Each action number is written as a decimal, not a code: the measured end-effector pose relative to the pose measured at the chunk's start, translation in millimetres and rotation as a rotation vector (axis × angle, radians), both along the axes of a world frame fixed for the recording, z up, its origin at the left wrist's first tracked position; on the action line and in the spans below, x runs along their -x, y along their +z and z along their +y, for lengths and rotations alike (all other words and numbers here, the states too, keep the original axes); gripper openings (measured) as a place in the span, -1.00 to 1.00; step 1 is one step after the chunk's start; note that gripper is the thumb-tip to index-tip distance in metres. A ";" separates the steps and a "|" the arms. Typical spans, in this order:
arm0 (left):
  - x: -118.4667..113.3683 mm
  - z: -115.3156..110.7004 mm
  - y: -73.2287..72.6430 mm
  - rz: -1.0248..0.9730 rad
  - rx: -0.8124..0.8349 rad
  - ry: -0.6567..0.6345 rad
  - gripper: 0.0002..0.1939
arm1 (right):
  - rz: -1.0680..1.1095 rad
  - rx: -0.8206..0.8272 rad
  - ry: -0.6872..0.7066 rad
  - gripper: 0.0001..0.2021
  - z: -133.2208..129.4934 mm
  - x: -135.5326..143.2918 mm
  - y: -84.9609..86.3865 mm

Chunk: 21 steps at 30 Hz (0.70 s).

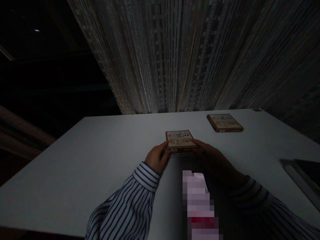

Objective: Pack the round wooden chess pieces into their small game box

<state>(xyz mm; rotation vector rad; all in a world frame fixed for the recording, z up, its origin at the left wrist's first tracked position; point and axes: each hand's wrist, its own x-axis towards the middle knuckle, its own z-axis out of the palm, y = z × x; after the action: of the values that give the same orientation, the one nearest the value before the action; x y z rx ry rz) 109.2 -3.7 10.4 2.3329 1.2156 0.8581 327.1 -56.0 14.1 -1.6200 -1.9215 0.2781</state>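
A flat square box point(180, 138) with a printed cover of dark characters and a brown border is held between my two hands over the white table. My left hand point(157, 157) grips its near left corner, thumb along the front edge. At the near right corner, my right hand point(212, 161) holds the box with its fingers on the top and side; this hand is in deep shadow. The edge of something similar shows just under the box's front side. Below my hands lies a lit screen point(200, 203), largely pixelated.
A second, similar box point(224, 122) lies at the back right of the white table point(82, 166). Dark flat objects point(303, 176) sit at the right edge. A string curtain point(170, 60) hangs behind the table. A small dark patch marks the far right corner.
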 end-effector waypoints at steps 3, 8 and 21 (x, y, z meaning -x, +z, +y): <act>-0.1 -0.2 0.7 -0.025 0.030 -0.007 -0.59 | -0.008 -0.013 0.003 -0.58 0.8 -1.2 -2.1; 0.1 0.4 -0.6 -0.047 0.072 -0.010 -0.57 | -0.027 -0.016 -0.001 -0.59 0.5 -0.5 -2.0; 1.1 1.8 -1.3 -0.123 0.117 -0.025 -0.60 | -0.004 -0.058 0.042 -0.62 -1.4 0.2 0.0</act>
<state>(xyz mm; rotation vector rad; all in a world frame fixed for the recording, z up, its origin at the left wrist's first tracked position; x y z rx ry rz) 108.0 -1.9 9.1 2.1647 1.1521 0.8836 326.8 -57.4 14.1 -1.5453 -1.9505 0.2350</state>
